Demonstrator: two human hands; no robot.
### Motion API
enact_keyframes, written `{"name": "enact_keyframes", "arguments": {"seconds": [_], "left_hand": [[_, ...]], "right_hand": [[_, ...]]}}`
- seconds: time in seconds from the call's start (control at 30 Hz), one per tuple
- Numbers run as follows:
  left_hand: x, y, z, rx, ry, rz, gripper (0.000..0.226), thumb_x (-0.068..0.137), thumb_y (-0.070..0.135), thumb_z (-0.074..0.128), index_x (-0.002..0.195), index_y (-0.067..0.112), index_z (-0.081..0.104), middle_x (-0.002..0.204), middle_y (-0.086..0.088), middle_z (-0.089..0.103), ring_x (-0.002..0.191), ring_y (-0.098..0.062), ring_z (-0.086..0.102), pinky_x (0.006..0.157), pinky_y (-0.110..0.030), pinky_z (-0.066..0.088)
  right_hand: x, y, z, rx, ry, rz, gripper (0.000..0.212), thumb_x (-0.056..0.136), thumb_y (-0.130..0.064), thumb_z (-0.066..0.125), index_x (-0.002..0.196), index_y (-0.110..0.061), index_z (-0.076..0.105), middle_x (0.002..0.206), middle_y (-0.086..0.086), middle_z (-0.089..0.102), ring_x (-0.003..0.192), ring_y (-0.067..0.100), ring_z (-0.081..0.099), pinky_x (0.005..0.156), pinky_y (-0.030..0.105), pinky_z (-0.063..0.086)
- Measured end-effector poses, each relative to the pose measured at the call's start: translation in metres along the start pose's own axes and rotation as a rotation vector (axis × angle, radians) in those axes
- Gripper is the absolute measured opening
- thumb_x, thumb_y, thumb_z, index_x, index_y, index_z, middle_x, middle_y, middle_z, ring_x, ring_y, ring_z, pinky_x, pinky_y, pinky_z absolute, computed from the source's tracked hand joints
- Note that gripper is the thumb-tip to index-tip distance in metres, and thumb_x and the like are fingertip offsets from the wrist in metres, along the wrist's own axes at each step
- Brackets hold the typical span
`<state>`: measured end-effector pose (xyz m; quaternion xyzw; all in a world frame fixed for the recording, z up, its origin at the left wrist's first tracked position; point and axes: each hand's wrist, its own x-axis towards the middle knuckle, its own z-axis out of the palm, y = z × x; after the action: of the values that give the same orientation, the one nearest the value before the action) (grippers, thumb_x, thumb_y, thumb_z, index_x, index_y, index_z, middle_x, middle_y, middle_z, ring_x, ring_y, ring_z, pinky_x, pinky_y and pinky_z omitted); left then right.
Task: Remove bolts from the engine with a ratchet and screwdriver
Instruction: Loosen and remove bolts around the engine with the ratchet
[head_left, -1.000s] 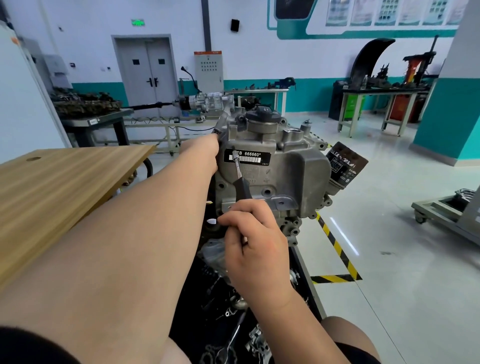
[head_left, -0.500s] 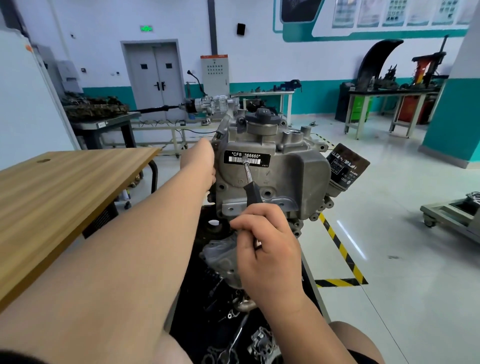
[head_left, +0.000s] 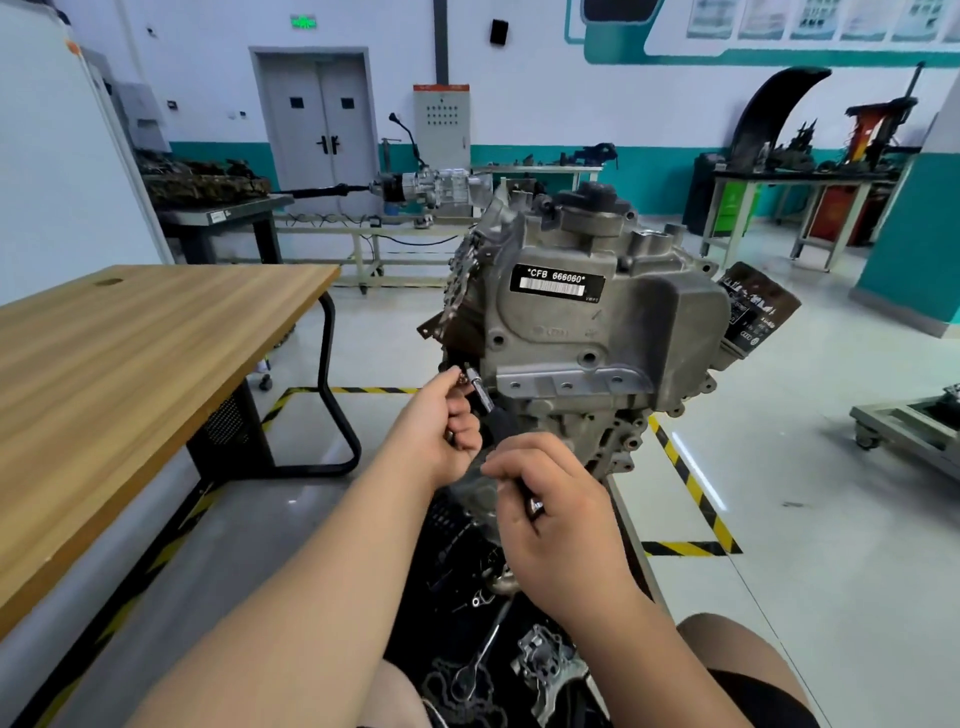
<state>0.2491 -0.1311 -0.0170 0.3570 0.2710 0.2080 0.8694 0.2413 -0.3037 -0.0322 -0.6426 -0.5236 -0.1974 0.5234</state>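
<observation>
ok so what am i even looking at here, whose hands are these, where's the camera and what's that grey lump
No robot here: this is one picture from a camera on a person's head, looking down at their own bare hands in a workshop. The grey lump is an engine with a black label reading CFB 666060. The right hand grips the handle of a screwdriver whose metal tip points toward the engine's lower left edge. The left hand pinches something small at that tip, probably a bolt, though it is too small to be sure. Below the hands, loose metal parts lie on a dark surface. A wooden table stands to the left.
</observation>
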Motion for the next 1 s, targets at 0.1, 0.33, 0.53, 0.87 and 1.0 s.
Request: {"name": "enact_keyframes", "arguments": {"seconds": [0.1, 0.33, 0.53, 0.87, 1.0], "left_hand": [[0.005, -0.004, -0.010, -0.039, 0.006, -0.006, 0.032, 0.101, 0.039, 0.046, 0.077, 0.019, 0.054, 0.040, 0.009, 0.029, 0.028, -0.003, 0.023, 0.027, -0.015, 0.019], [0.024, -0.003, -0.033, -0.076, 0.048, -0.055, 0.033, 0.099, 0.042, 0.050, 0.074, 0.022, 0.055, 0.040, 0.009, 0.027, 0.029, -0.003, 0.024, 0.032, -0.013, 0.016], [0.036, -0.006, -0.041, -0.012, 0.066, -0.069, 0.034, 0.100, 0.044, 0.047, 0.078, 0.021, 0.060, 0.038, 0.009, 0.025, 0.027, -0.005, 0.023, 0.028, -0.014, 0.019], [0.050, -0.020, -0.052, -0.004, 0.098, -0.061, 0.036, 0.103, 0.040, 0.040, 0.080, 0.018, 0.058, 0.034, 0.010, 0.027, 0.025, -0.004, 0.023, 0.028, -0.012, 0.017], [0.052, -0.023, -0.061, -0.003, 0.114, -0.080, 0.035, 0.103, 0.037, 0.044, 0.076, 0.018, 0.055, 0.036, 0.011, 0.034, 0.026, -0.003, 0.025, 0.027, -0.014, 0.020]], "right_hand": [[-0.006, 0.002, 0.012, 0.003, -0.048, 0.023, 0.021, 0.084, -0.013, 0.047, 0.089, -0.011, 0.068, 0.100, -0.009, 0.063, 0.074, 0.013, 0.062, 0.057, 0.035, 0.051], [-0.008, 0.007, 0.030, -0.053, -0.098, -0.002, 0.016, 0.079, 0.002, 0.055, 0.084, -0.006, 0.068, 0.094, -0.004, 0.066, 0.077, 0.006, 0.060, 0.057, 0.025, 0.049], [-0.012, 0.012, 0.039, -0.075, -0.133, -0.027, 0.018, 0.080, -0.008, 0.052, 0.084, -0.008, 0.069, 0.095, -0.005, 0.067, 0.074, 0.008, 0.062, 0.055, 0.027, 0.050], [-0.027, 0.021, 0.045, -0.120, -0.184, -0.003, 0.020, 0.078, -0.011, 0.050, 0.083, -0.010, 0.069, 0.094, -0.005, 0.068, 0.069, 0.008, 0.060, 0.057, 0.015, 0.045], [-0.031, 0.024, 0.047, -0.127, -0.182, -0.004, 0.020, 0.078, -0.010, 0.050, 0.083, -0.009, 0.069, 0.093, -0.004, 0.068, 0.065, 0.010, 0.059, 0.058, 0.015, 0.044]]}}
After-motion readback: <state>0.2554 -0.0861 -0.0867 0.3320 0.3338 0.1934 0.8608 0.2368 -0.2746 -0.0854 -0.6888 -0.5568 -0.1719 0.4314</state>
